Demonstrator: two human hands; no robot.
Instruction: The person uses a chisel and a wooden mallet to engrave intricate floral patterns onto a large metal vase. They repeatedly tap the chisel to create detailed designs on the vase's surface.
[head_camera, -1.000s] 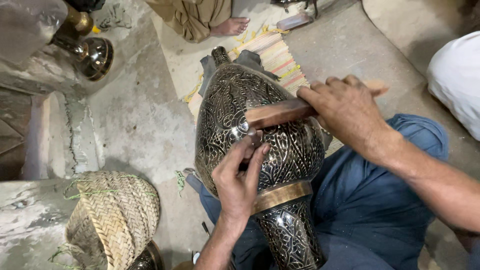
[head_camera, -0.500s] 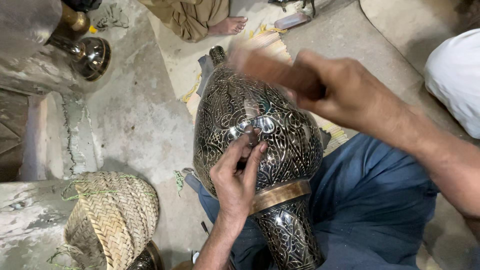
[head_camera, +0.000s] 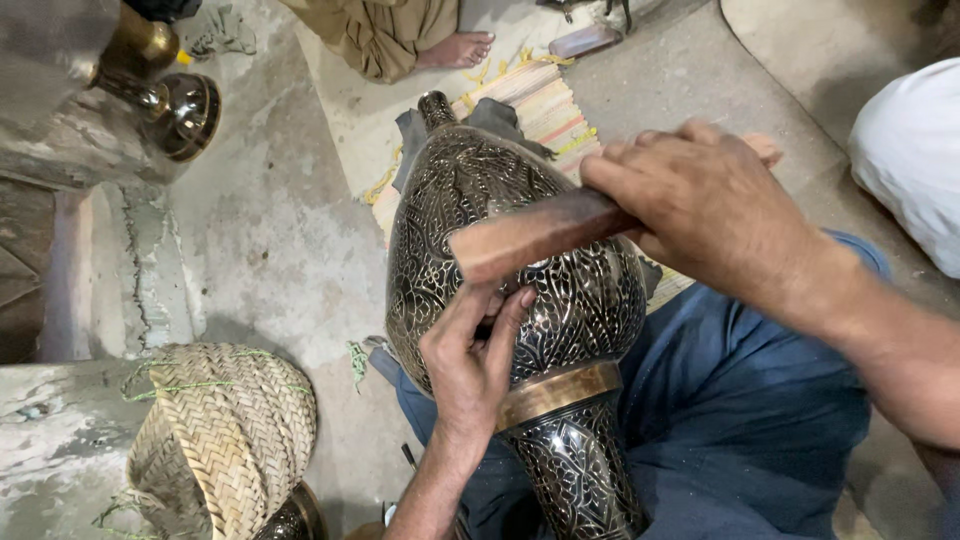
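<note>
Dark engraved metal fills my view: a large vase (head_camera: 520, 290) lies tilted across my lap, its narrow neck pointing away toward a striped mat (head_camera: 540, 100) on the floor. My right hand (head_camera: 700, 215) has its grip clenched around a wooden mallet (head_camera: 530, 240), whose head sits just over the vase's belly. My left hand (head_camera: 470, 360) presses on the vase, fingers pinched at a spot under the mallet; what they grasp, I cannot tell. A woven basket (head_camera: 225, 430) sits left.
</note>
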